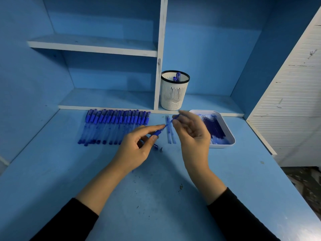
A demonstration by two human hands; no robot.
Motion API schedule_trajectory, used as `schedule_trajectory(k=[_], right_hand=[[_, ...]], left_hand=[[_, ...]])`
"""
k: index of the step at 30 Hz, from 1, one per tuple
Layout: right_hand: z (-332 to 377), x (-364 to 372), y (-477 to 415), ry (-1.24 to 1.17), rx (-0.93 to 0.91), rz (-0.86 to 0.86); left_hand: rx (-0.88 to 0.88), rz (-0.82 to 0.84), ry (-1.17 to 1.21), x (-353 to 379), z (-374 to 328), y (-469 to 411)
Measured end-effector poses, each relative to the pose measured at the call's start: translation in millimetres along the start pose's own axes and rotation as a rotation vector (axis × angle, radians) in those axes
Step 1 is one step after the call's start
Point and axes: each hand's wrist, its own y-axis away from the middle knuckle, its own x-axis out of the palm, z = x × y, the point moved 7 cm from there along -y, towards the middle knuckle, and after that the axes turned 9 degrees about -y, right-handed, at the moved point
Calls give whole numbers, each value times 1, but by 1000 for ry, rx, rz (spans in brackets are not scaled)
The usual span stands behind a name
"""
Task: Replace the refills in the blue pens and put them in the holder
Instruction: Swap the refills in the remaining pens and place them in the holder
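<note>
My left hand [139,146] grips a blue pen barrel [159,132] above the desk, thumb and fingers curled round it. My right hand [191,129] pinches a thin blue refill [171,121] whose lower end meets the barrel's open end. Two used refills [170,134] lie on the desk behind the hands. A small pen tip [161,149] and a cap [155,145] lie below my left thumb. A row of several blue pens [112,126] lies at the left. The white mesh holder [173,94] stands on the low shelf with a couple of pens [177,76] inside.
A white tray [227,136] with several blue refills sits to the right of my right hand. The blue desk [156,197] has shelving behind it and a white slatted panel [291,101] at the right edge.
</note>
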Motion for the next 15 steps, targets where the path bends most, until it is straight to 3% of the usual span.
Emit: schedule_trajectory(k=[3,15], right_hand=[[-1,-2,-1,95,-17,-17],[16,-31,-39,-15,74,-262]], left_hand=[[11,2,9,1,-3,0],[118,-8,-100,4,-5,3]])
